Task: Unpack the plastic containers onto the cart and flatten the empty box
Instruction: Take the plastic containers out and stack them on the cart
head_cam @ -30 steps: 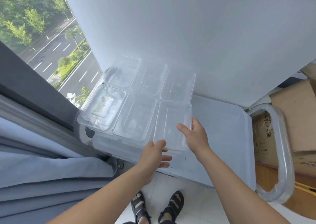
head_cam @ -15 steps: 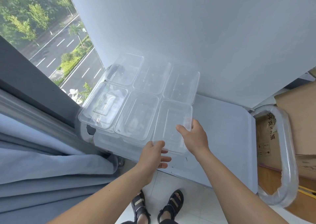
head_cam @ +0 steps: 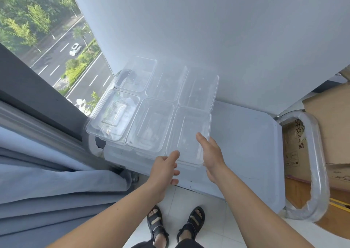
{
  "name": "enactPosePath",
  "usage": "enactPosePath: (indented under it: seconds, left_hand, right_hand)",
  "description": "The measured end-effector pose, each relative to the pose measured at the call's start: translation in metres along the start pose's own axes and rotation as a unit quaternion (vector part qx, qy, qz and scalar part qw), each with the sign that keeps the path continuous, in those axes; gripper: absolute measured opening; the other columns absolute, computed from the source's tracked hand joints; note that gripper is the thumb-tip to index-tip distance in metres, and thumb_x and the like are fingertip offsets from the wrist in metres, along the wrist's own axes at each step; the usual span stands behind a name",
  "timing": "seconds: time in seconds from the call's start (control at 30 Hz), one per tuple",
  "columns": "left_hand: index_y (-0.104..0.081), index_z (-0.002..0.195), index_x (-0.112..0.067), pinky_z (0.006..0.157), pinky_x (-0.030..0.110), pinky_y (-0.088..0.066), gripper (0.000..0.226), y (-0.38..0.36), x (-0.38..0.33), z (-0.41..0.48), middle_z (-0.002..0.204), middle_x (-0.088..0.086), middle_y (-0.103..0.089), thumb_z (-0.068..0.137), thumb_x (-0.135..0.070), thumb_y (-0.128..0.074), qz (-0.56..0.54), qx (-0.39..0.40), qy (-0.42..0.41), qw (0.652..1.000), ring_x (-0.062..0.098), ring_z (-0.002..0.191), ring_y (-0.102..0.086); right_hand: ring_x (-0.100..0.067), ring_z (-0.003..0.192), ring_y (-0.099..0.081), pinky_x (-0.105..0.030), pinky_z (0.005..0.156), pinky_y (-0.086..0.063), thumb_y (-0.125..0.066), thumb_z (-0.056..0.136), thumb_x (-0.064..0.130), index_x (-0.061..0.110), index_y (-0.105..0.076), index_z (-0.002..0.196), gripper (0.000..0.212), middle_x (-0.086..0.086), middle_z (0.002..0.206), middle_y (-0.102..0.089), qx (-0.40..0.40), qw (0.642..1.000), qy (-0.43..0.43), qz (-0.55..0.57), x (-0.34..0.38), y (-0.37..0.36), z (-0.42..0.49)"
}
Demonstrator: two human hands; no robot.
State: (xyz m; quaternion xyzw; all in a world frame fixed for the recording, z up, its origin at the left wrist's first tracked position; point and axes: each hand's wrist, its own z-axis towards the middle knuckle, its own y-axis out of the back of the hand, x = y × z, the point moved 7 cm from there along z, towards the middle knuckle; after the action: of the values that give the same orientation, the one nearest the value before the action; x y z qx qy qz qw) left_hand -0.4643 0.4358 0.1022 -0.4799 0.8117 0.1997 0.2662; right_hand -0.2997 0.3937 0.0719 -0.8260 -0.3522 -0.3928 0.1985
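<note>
Several clear plastic containers (head_cam: 151,124) stand in two rows of three on the left part of the grey cart deck (head_cam: 246,143). The near right container (head_cam: 189,132) sits between my hands. My right hand (head_cam: 211,154) holds its right rim, thumb on top and fingers hidden down its side. My left hand (head_cam: 166,167) is at its near left corner, with the thumb on the rim and the fingers curled below the near edge. A brown cardboard box (head_cam: 329,126) stands to the right, behind the cart handle.
The cart's plastic-wrapped handle (head_cam: 318,162) loops up at the right. A white wall runs behind the cart. A window and a folded grey curtain (head_cam: 47,181) are on the left. My sandalled feet (head_cam: 176,227) stand on white tiles.
Both hands stay on the near right container in much the same grip. The view has shifted slightly; nothing else moved.
</note>
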Motion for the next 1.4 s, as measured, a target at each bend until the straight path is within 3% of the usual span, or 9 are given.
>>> enactPosePath:
  seconds: [0.1,0.23,0.5,0.63,0.77,0.97,1.1,1.17,1.4]
  left_hand:
    - [-0.048,0.117,-0.014,0.085,0.044,-0.057,0.035,0.002,-0.001,0.0,0.115,0.008,-0.059,0.097,-0.042,-0.055,-0.001,-0.006,-0.007,1.0,0.022,0.099,-0.064]
    - [-0.049,0.118,-0.015,0.085,0.044,-0.057,0.035,0.004,-0.001,-0.001,0.114,0.005,-0.06,0.099,-0.043,-0.053,0.009,-0.005,-0.017,1.0,0.021,0.098,-0.066]
    - [-0.049,0.121,-0.015,0.08,0.038,-0.056,0.044,0.01,-0.002,-0.009,0.113,0.002,-0.059,0.097,-0.051,-0.053,0.049,0.012,-0.026,0.998,0.019,0.098,-0.064]
    - [-0.053,0.115,-0.015,0.074,0.034,-0.052,0.036,0.016,-0.003,-0.02,0.112,0.004,-0.062,0.098,-0.047,-0.051,0.09,0.03,-0.043,0.995,0.021,0.097,-0.065]
    - [-0.057,0.105,-0.015,0.081,0.038,-0.054,0.029,0.014,-0.016,-0.038,0.109,0.004,-0.066,0.097,-0.043,-0.051,0.179,0.057,-0.102,0.977,0.02,0.097,-0.066]
    - [-0.06,0.1,-0.018,0.083,0.034,-0.052,0.021,-0.011,-0.056,-0.075,0.099,-0.007,-0.065,0.093,-0.038,-0.056,0.352,0.067,-0.289,0.888,0.017,0.091,-0.064]
    - [-0.051,0.133,-0.019,0.093,0.029,-0.044,0.043,-0.036,-0.074,-0.108,0.131,-0.008,-0.054,0.098,-0.043,-0.047,0.533,0.012,-0.442,0.722,0.015,0.117,-0.051]
    - [-0.048,0.138,-0.017,0.097,0.028,-0.042,0.048,-0.052,-0.073,-0.119,0.139,-0.005,-0.049,0.099,-0.044,-0.045,0.576,0.008,-0.48,0.662,0.018,0.126,-0.044]
    - [-0.039,0.148,-0.016,0.113,0.032,-0.029,0.058,-0.139,-0.035,-0.152,0.158,0.0,-0.031,0.099,-0.047,-0.045,0.637,0.034,-0.464,0.614,0.02,0.146,-0.027]
  right_hand:
    - [-0.017,0.148,-0.028,-0.048,0.12,-0.025,-0.058,0.082,0.068,0.024,-0.023,0.158,0.094,0.007,0.163,-0.028,-0.004,1.0,0.005,-0.012,-0.001,-0.005,0.0]
    - [-0.019,0.15,-0.025,-0.044,0.12,-0.024,-0.055,0.093,0.059,0.023,-0.017,0.159,0.085,0.006,0.164,-0.024,-0.014,1.0,0.004,-0.015,-0.003,-0.008,0.0]
    - [-0.019,0.15,-0.022,-0.048,0.12,-0.023,-0.052,0.092,0.065,0.024,-0.016,0.16,0.087,0.007,0.164,-0.021,-0.025,1.0,0.0,-0.007,0.004,-0.001,-0.011]
    - [-0.019,0.147,-0.029,-0.051,0.119,-0.027,-0.049,0.073,0.08,0.026,-0.025,0.157,0.103,0.007,0.162,-0.029,-0.047,0.998,0.011,-0.047,0.009,0.004,-0.024]
    - [-0.018,0.148,-0.028,-0.045,0.12,-0.025,-0.045,0.09,0.07,0.023,-0.025,0.157,0.084,0.004,0.162,-0.029,-0.069,0.991,0.041,-0.107,0.021,0.011,-0.043]
    - [-0.015,0.152,-0.019,-0.037,0.121,-0.019,-0.04,0.101,0.055,0.019,-0.022,0.159,0.07,0.004,0.166,-0.02,-0.107,0.952,0.107,-0.266,0.046,0.041,-0.088]
    - [-0.012,0.152,-0.015,-0.036,0.122,-0.016,-0.038,0.101,0.056,0.022,-0.024,0.158,0.068,0.005,0.166,-0.018,-0.12,0.911,0.145,-0.367,0.051,0.07,-0.124]
    - [-0.011,0.153,-0.011,-0.037,0.123,-0.015,-0.037,0.1,0.058,0.025,-0.023,0.158,0.068,0.007,0.166,-0.016,-0.117,0.897,0.152,-0.397,0.049,0.086,-0.141]
    - [-0.008,0.153,-0.008,-0.035,0.123,-0.014,-0.038,0.098,0.061,0.026,-0.023,0.158,0.071,0.011,0.166,-0.012,-0.113,0.886,0.158,-0.422,0.036,0.172,-0.203]
